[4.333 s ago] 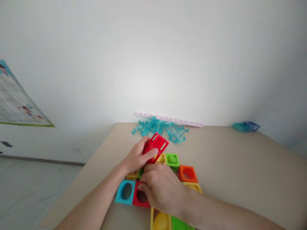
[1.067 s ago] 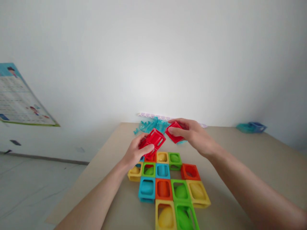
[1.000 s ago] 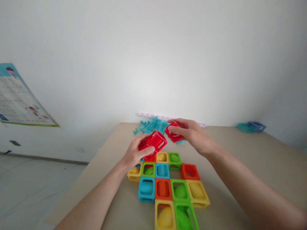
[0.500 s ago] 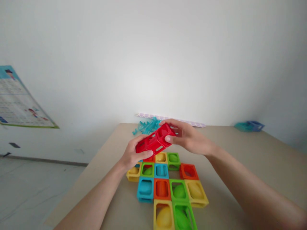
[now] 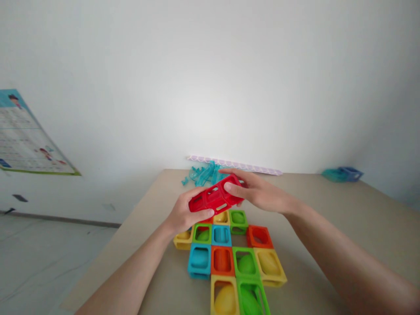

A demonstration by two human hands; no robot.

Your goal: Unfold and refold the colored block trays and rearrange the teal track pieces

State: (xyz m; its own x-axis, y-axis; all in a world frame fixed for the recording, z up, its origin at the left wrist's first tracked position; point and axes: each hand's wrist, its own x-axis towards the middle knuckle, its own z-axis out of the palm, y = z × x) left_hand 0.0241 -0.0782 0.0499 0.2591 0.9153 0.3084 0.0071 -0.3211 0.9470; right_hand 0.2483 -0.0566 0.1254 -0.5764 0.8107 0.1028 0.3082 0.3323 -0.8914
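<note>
Between both hands, a joined bar of red open-sided blocks (image 5: pixel 215 197) hangs tilted over the table, its right end higher. My left hand (image 5: pixel 188 211) is closed around the bar's left end, thumb along the lower edge. At the right end my right hand (image 5: pixel 254 189) grips it, thumb pressed on the near face. Below lies a flat patchwork of cube blocks: a blue one (image 5: pixel 199 258), an orange one (image 5: pixel 222 261), a green one (image 5: pixel 246 262), a yellow one (image 5: pixel 269 264) and several more, some with rounded pieces inside. The bar and left hand cover part of the rear row.
Clear teal plastic pieces (image 5: pixel 205 173) lie in a heap behind the hands, by a patterned lilac strip (image 5: pixel 243 166) along the wall. A dark blue block (image 5: pixel 350 174) and a teal piece (image 5: pixel 334 175) sit at the back right. A poster (image 5: pixel 31 135) hangs at left.
The red bar has shifted slightly right, its right end lower, so it tilts less. My right thumb has moved further onto its near face. The blocks on the table stay put.
</note>
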